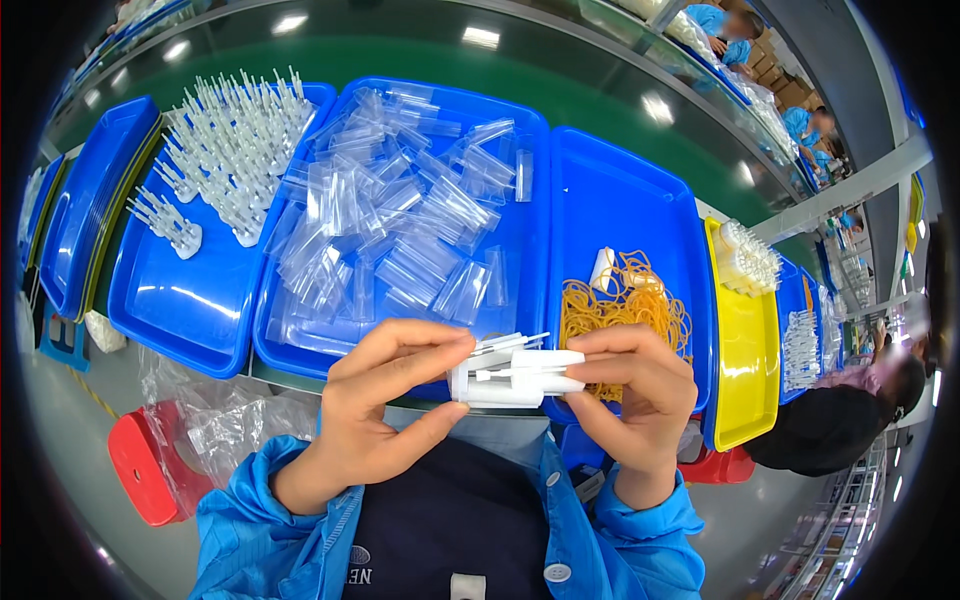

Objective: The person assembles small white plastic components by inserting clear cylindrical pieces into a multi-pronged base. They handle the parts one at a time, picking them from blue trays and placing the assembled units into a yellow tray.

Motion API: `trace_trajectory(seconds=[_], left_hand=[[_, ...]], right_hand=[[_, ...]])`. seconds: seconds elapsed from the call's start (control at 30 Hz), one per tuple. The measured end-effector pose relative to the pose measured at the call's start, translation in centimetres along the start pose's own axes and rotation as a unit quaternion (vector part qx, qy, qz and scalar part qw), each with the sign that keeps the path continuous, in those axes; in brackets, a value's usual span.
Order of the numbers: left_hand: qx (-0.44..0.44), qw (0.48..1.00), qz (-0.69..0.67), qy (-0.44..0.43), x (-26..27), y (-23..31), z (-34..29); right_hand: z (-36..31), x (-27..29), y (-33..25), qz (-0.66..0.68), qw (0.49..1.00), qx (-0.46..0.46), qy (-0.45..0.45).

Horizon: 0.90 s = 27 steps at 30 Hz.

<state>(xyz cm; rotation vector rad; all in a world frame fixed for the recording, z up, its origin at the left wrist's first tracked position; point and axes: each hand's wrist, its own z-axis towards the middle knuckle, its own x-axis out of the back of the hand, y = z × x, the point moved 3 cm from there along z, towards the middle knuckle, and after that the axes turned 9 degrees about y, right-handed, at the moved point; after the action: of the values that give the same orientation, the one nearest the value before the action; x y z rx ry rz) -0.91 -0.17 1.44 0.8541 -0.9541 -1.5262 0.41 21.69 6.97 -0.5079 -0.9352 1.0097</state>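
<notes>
Close in front of my chest, my left hand (375, 410) pinches the round base of a white plastic piece (460, 383) between thumb and fingers. Thin white rods (500, 345) stick out of that base toward the right. From the other side, my right hand (645, 395) closes its thumb and fingertips on the narrow ends of white tubes (525, 383). Those tubes lie among the rods, and I cannot tell how far they sit on them. Both hands are just over the near edge of a blue tray (535, 240) of clear plastic sleeves (400, 200).
Rod-studded white pieces (235, 150) crowd a blue tray (180, 300) at left. Tan rubber bands (630, 305) lie in another blue tray (620, 180) at right, beside a yellow tray (745, 380) with white tubes (748, 260). Red stools (145, 470) stand below the table. Other people work farther off.
</notes>
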Motion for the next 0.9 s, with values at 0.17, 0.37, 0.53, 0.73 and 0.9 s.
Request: trace_trajectory(seconds=[0.17, 0.37, 0.53, 0.73, 0.9], left_hand=[[0.005, 1.000, -0.009, -0.011, -0.2, 0.3, 0.2], [-0.021, 0.999, 0.018, -0.031, -0.3, 0.3, 0.2], [-0.043, 0.998, 0.030, -0.039, -0.1, 0.5, 0.3], [-0.059, 0.997, 0.050, -0.024, -0.7, 0.6, 0.1], [-0.042, 0.997, 0.064, -0.016, 0.1, 0.4, 0.3]], right_hand=[[-0.7, -0.4, 0.7, 0.126, 0.986, -0.105, 0.012], [-1.5, -2.1, 0.6, 0.240, 0.948, -0.189, 0.088], [-1.2, -1.7, 0.8, 0.155, 0.983, -0.091, 0.046], [-1.5, -2.7, 0.6, 0.118, 0.979, -0.144, 0.085], [-0.2, -2.4, 0.3, 0.031, 0.999, -0.003, 0.007]])
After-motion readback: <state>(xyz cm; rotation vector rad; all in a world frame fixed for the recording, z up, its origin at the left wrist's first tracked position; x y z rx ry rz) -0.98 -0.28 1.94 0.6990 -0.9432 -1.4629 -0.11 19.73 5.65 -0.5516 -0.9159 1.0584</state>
